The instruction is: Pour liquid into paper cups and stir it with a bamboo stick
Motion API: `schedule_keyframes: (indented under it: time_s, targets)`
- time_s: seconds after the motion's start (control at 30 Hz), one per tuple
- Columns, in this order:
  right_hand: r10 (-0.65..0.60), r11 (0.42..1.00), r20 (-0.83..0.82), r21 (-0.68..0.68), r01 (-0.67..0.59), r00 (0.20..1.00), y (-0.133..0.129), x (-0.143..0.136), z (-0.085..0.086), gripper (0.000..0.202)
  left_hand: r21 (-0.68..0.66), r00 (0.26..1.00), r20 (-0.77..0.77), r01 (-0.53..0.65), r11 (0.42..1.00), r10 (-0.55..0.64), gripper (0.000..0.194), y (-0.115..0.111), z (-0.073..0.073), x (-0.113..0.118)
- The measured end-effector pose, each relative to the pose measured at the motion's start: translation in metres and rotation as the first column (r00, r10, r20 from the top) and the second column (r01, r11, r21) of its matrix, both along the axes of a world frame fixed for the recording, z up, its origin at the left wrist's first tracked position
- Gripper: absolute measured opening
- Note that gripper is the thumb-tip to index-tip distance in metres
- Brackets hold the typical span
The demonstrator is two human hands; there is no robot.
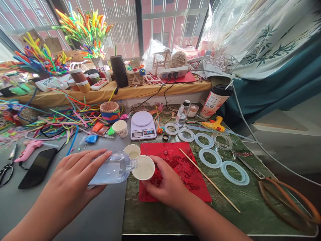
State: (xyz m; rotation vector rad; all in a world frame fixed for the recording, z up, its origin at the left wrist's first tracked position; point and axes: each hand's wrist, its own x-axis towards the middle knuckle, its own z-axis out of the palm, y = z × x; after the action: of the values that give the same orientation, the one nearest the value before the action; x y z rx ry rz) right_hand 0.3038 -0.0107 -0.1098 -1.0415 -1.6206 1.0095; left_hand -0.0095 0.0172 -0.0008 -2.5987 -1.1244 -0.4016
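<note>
Tipped on its side, a clear plastic bottle point(116, 167) of clear liquid is gripped by my left hand point(77, 174). Its uncapped mouth is at the rim of a paper cup point(145, 169), which my right hand point(167, 182) holds from the right side. Some liquid seems to be in that cup. Just behind it stands a second paper cup point(132, 151), partly hidden. Under my right hand lies a red sheet point(180, 167) with wet, shiny patches. A thin wooden stick point(210, 180) rests across the sheet's right side. A small black cap point(165, 137) sits behind the sheet.
A kitchen scale point(143, 125) and another paper cup point(120, 128) stand further back. To the right are several ring-shaped silicone molds point(210, 158), large scissors point(286, 197) and a yellow glue gun point(213, 124). A phone point(37, 168) and pink glue gun point(28, 150) lie left.
</note>
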Motion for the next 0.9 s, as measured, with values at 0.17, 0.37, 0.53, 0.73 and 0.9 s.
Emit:
schedule_keyframes:
  time_s: [0.17, 0.37, 0.53, 0.73, 0.9]
  targets:
    - [-0.002, 1.000, 0.001, 0.016, 0.002, 1.000, 0.0002, -0.0002, 0.0021, 0.061, -0.007, 1.000, 0.003, -0.006, 1.000, 0.006, 0.061, -0.0002, 0.0000, -0.0011]
    - [-0.008, 1.000, -0.023, 0.024, 0.008, 1.000, 0.0003, -0.0013, 0.0039, 0.062, -0.022, 0.999, 0.042, -0.015, 1.000, 0.016, 0.062, -0.0012, -0.0018, -0.0015]
    - [0.002, 1.000, -0.043, 0.009, -0.002, 0.999, -0.0005, -0.0016, 0.0047, 0.061, -0.034, 0.998, 0.058, -0.018, 0.999, 0.020, 0.063, -0.0003, -0.0046, -0.0023]
    - [0.013, 1.000, -0.022, -0.004, -0.013, 1.000, -0.0016, -0.0020, 0.0049, 0.062, -0.042, 0.997, 0.062, -0.033, 0.999, 0.036, 0.063, -0.0007, -0.0018, -0.0030]
    - [0.013, 1.000, -0.023, 0.005, -0.013, 1.000, -0.0014, -0.0019, 0.0047, 0.062, -0.043, 0.995, 0.083, -0.047, 0.998, 0.050, 0.064, -0.0017, 0.0000, -0.0022]
